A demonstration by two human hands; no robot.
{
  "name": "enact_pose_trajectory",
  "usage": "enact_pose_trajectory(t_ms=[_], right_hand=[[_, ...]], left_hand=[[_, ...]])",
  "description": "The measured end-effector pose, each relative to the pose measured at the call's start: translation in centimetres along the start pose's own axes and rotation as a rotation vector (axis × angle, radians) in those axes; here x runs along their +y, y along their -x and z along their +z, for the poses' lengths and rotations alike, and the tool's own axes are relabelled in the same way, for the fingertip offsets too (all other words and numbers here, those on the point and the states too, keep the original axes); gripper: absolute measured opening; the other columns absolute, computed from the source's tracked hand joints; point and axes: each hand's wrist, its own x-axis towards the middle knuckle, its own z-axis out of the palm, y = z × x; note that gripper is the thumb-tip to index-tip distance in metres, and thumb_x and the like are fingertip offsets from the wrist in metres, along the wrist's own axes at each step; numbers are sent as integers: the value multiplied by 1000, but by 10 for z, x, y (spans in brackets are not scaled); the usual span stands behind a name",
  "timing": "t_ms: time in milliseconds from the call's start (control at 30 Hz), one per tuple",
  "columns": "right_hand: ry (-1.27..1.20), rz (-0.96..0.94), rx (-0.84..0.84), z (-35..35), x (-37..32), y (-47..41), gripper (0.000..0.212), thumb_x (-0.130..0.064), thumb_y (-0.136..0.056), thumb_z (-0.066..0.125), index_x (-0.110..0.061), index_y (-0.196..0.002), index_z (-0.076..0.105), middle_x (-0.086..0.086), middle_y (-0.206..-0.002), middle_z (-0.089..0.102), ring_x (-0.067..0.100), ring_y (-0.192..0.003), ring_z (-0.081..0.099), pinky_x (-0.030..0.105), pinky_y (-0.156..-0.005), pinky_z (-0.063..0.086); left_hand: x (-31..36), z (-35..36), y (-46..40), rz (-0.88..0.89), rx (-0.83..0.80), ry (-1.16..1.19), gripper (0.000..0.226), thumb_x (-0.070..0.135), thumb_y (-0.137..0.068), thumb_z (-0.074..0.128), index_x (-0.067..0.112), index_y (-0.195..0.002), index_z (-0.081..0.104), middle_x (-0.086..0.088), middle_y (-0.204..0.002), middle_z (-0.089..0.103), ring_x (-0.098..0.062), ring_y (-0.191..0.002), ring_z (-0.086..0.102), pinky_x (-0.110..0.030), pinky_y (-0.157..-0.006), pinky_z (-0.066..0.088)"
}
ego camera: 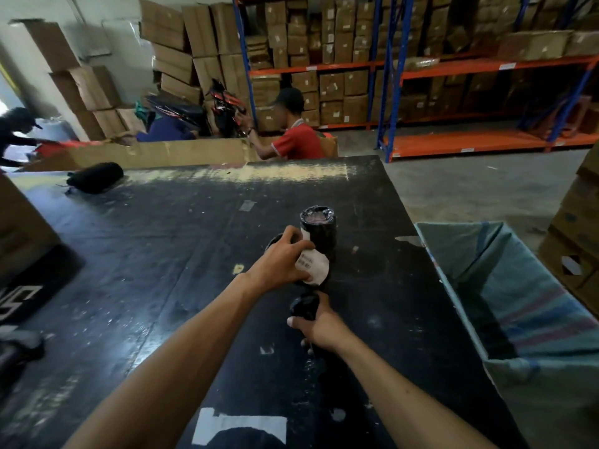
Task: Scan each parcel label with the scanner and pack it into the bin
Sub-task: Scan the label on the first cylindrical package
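Note:
A black cylindrical parcel (319, 233) wrapped in plastic, with a white label (312, 264) on its near side, is over the middle of the black table (162, 241). My left hand (280, 262) grips it from the left, thumb on the label. Just below it, my right hand (319, 325) grips the black handheld scanner (304, 306), whose head points up at the label. The bin (460, 254), a box lined with a grey-blue woven sack, stands at the table's right edge.
Another black parcel (95, 177) lies at the table's far left. A cardboard box (19, 228) is at the left edge. Two people work behind a long cardboard sheet (162, 153) beyond the table. Shelving with cartons (340, 85) fills the back.

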Motion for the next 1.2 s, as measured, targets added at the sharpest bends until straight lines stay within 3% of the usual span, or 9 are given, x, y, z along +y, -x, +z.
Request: enact_pose_trajectory(t_ms=[33, 100, 233, 333, 500, 667, 1200], right_hand=[[-69, 22, 21, 5, 0, -2, 81, -26, -94, 73, -27, -157, 23, 14, -132, 62, 28, -81, 75, 39, -69, 64], [-126, 31, 82, 11, 2, -6, 75, -19, -95, 68, -28, -158, 28, 15, -127, 65, 26, -75, 72, 37, -62, 62], [-240, -34, 166, 5, -1, 0, 52, -26, -96, 65, -33, -143, 44, 9, -96, 74, 17, -53, 64, 28, -46, 50], [-413, -169, 159, -7, -22, 9, 47, -27, -95, 71, -33, -136, 49, 10, -81, 72, 17, -46, 59, 28, -42, 46], [-459, -380, 21, -24, -69, 32, 41, -46, -99, 68, -28, -133, 53, 9, -79, 69, 19, -49, 57, 29, -42, 45], [-412, -451, 17, -27, -92, 42, 29, -48, -101, 64, -29, -122, 56, 8, -75, 65, 19, -48, 54, 30, -43, 45], [-392, -465, 95, -38, -90, 59, 38, -46, -102, 63, -23, -131, 53, 10, -79, 67, 23, -51, 56, 31, -42, 46]], left_hand=[[-5, -4, 8, -19, 36, 21, 65, 24, -74, 86, 11, -133, 62, -12, -135, 40, -34, -111, 56, -43, -97, 49], [-15, -12, 23, -69, 108, 57, 60, 21, -75, 86, 9, -130, 64, -14, -136, 40, -34, -113, 55, -41, -97, 49], [-35, -22, 48, -216, 213, 93, 62, 19, -76, 84, 9, -133, 62, -11, -139, 38, -27, -118, 51, -37, -101, 47], [-49, -25, 59, -310, 233, 92, 65, 19, -77, 82, 7, -137, 58, -8, -140, 34, -27, -118, 50, -33, -104, 45], [-57, -21, 65, -378, 239, 78, 66, 10, -77, 82, 8, -138, 57, -8, -142, 33, -30, -117, 53, -32, -98, 46], [-55, -16, 62, -343, 264, 17, 56, 11, -81, 82, 8, -132, 59, -10, -137, 36, -30, -103, 57, -31, -85, 48], [-39, -14, 52, -326, 280, 122, 61, 21, -75, 85, 8, -129, 60, -8, -134, 34, -28, -105, 56, -42, -92, 54]])
